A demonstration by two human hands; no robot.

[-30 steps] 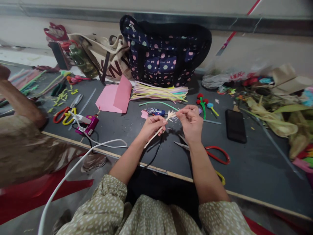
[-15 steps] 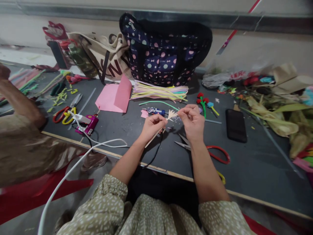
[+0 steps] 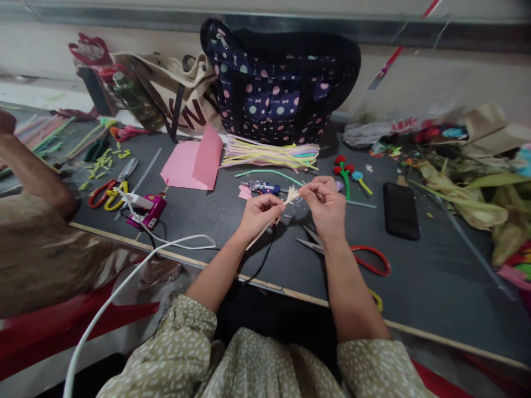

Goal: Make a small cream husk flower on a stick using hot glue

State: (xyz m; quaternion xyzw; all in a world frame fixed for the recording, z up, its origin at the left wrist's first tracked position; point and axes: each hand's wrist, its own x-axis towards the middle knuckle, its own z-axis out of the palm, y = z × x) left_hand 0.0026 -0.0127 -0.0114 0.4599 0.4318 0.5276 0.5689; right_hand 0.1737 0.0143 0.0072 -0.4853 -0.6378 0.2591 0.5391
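Left hand [image 3: 260, 213] pinches a thin cream stem [image 3: 265, 228] between thumb and fingers, stem running down-left out of the fist. Right hand [image 3: 326, 205] closes its fingertips [image 3: 306, 190] narrowly on the frayed tip [image 3: 292, 194] of that stem. Both hands are in frame centre, held just above the dark table [image 3: 435, 287].

Risk, as a judgement: the frayed strands look thin, so a hard pull from the right hand could tear them off or snap the stem; loose grip on the left and the stem could twist or slip.

Around: red-handled scissors [image 3: 360, 258] lie open just below the right wrist, blades near the forearm, could snag it. Black cord [image 3: 265, 260] trails under the left hand. Black phone [image 3: 400, 211] at right centre. Bundle of pastel strips [image 3: 269, 156] and pink folded paper [image 3: 193, 163] above centre. Spotted dark bag [image 3: 277, 83] at top centre. Pink glue gun [image 3: 149, 209] with white cable [image 3: 124, 287] at left. Another person's arm [image 3: 33, 177] at far left.
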